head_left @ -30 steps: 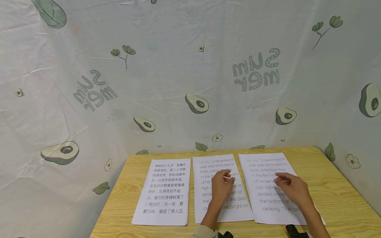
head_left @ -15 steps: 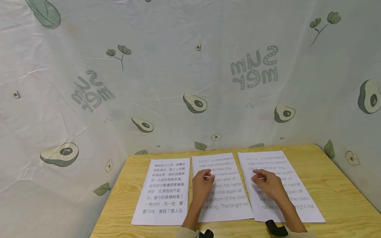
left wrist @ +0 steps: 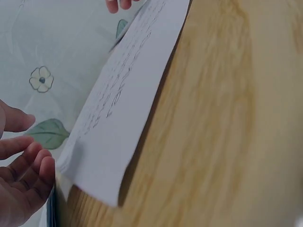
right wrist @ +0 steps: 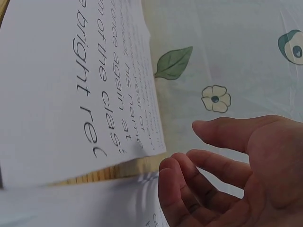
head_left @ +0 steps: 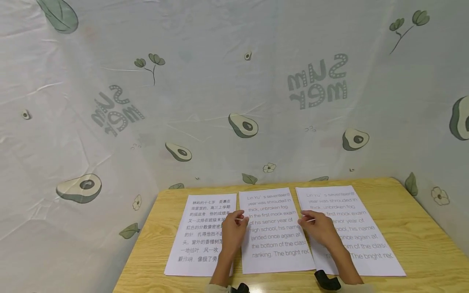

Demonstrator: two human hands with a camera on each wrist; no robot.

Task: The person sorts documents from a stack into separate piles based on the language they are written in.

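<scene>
My left hand hovers over the right edge of the left paper stack, which bears Chinese print. Its fingers are loosely bent and hold nothing; in the left wrist view a gap shows between thumb and fingers. My right hand is over the left side of the right paper stack, printed in English. In the right wrist view its thumb stands apart from the bent fingers, with nothing between. Between both hands lies the middle paper stack, also in English.
All three stacks lie side by side on a wooden table. Behind it hangs a pale cloth printed with avocados and leaves. Black pieces sit at both wrists.
Both hands have moved left over the papers, the left from the middle stack to the left stack's edge, the right to the right stack's left side. The papers stay in place.
</scene>
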